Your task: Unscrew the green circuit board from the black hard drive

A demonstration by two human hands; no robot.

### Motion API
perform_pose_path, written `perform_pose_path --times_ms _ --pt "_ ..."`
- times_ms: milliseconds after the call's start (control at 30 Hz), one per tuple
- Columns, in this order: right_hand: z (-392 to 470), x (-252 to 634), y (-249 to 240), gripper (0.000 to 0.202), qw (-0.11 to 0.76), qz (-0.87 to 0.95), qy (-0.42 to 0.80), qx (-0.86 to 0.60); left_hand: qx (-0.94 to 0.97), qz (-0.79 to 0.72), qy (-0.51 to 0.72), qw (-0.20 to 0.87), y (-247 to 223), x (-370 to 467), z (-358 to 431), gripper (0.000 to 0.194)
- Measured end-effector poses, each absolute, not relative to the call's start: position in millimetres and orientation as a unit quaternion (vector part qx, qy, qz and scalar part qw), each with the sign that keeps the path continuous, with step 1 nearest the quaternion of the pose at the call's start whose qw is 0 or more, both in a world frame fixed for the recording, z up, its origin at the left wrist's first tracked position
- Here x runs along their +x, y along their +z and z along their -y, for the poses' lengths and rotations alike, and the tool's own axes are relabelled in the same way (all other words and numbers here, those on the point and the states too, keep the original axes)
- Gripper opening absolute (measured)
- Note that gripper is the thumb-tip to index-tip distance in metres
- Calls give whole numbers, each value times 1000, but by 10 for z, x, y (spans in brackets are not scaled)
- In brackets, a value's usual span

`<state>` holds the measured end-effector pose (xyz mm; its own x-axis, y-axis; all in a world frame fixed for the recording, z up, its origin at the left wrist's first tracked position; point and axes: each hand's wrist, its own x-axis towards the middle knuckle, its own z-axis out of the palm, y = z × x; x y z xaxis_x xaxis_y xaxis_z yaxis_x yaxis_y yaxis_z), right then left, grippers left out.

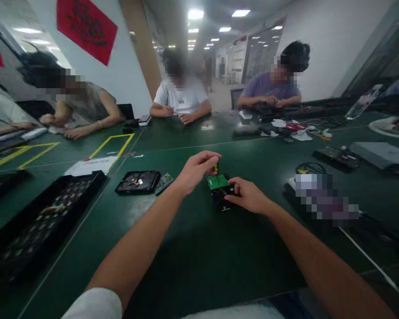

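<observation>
My left hand (200, 172) is closed, fingers curled around a small yellow-and-black handle (216, 168), which looks like a screwdriver. The handle stands over the far end of a green circuit board (218, 181). The board lies on a black boxy device (222, 204) on the table in front of me. My right hand (251, 195) grips the right side of this device, thumb on its near part and fingers at the board's edge. Left of my left hand are a black open casing (137, 182) and a small loose circuit board (164, 184).
A long black tray (49, 212) of small parts is at the left. At the right lie another circuit-board device (337, 158), a grey box (382, 155), cables and a bottle (364, 103). Several people sit across the green table (186, 266).
</observation>
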<state>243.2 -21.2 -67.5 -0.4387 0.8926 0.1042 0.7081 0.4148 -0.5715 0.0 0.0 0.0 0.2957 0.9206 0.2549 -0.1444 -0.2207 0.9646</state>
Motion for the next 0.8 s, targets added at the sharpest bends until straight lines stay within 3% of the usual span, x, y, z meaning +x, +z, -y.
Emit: perform_pose_path --times_ms 267,800 --pt "202 2442 -668 48 200 813 234 -494 565 -321 521 554 42 2 -4 35" --pt "209 2438 -636 51 190 818 214 -499 588 -308 502 555 69 -1 13 29"
